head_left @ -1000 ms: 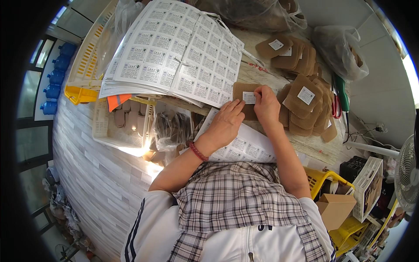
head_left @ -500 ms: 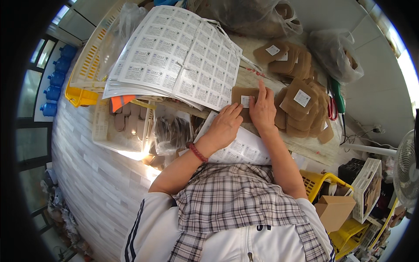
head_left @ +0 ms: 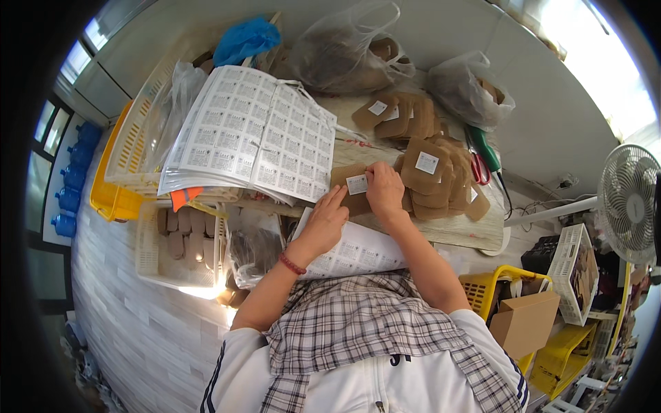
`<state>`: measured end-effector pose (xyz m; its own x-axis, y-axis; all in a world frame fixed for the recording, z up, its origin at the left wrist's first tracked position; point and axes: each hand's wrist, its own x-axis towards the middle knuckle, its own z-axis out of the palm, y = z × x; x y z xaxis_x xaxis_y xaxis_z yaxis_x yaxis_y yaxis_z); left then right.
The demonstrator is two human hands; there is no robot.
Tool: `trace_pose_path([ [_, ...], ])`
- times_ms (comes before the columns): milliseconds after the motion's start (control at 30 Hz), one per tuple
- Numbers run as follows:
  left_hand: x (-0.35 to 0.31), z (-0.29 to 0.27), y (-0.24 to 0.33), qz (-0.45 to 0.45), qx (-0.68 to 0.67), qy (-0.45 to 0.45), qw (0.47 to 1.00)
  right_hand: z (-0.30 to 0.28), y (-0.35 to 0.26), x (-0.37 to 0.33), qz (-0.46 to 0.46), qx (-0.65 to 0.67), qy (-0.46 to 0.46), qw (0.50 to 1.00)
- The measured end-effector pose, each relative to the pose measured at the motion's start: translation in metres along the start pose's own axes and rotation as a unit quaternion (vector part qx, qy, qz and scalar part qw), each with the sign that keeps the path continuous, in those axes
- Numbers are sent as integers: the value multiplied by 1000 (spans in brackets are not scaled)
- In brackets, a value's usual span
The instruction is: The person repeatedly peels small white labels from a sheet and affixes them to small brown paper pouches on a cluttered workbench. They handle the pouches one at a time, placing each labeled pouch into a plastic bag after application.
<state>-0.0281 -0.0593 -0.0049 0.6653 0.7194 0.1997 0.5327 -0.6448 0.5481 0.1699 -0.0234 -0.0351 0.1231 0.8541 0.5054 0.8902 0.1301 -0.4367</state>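
A flat brown piece (head_left: 342, 177) with rounded corners lies on the table before me, with a white printed label (head_left: 357, 184) on it. At its lower left edge my left hand (head_left: 325, 224) rests with fingers stretched out, the tips touching the piece. My right hand (head_left: 384, 189) is closed over its right side, fingers curled and tips at the label's right edge; whatever is between them is hidden. Below both hands a printed label sheet (head_left: 358, 251) slopes toward my lap. Right of my right hand sit piles of similar labelled brown pieces (head_left: 425, 177).
A thick stack of label sheets (head_left: 258, 138) lies at the left. Plastic bags (head_left: 344, 51) stand at the back. Red-handled scissors (head_left: 480, 168) and a green-handled tool (head_left: 483, 148) lie at the right. A fan (head_left: 628, 203) and yellow crates (head_left: 482, 292) stand farther right; a white crate (head_left: 148, 241) sits lower left.
My right hand has gone from flat, stretched fingers to curled ones at the label's right edge. My left hand has drawn back from the label toward the piece's lower left edge. The view has shifted.
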Motion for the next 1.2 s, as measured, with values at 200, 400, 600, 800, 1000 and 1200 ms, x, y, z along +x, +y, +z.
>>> trace_pose_path([
  [200, -19, -14, 20, 6, -17, 30, 999, -85, 11, 28, -19, -30, 141, 989],
  [400, -22, -13, 31, 34, -32, 56, 997, -99, 67, 8, 93, -192, 68, 975],
  [600, -33, -18, 24, 1, -48, 34, 998, -91, 92, 8, 200, -168, -7, 965],
  [800, -36, -17, 27, -11, -47, 47, 998, -91, 124, 25, 258, -171, -39, 950],
  [1000, -34, -25, 27, -36, -55, -15, 998, -97, 147, 29, 232, -150, 66, 959],
  [1200, -10, -59, 29, -126, -116, -200, 965, -149, 181, 17, 352, -129, -15, 927],
])
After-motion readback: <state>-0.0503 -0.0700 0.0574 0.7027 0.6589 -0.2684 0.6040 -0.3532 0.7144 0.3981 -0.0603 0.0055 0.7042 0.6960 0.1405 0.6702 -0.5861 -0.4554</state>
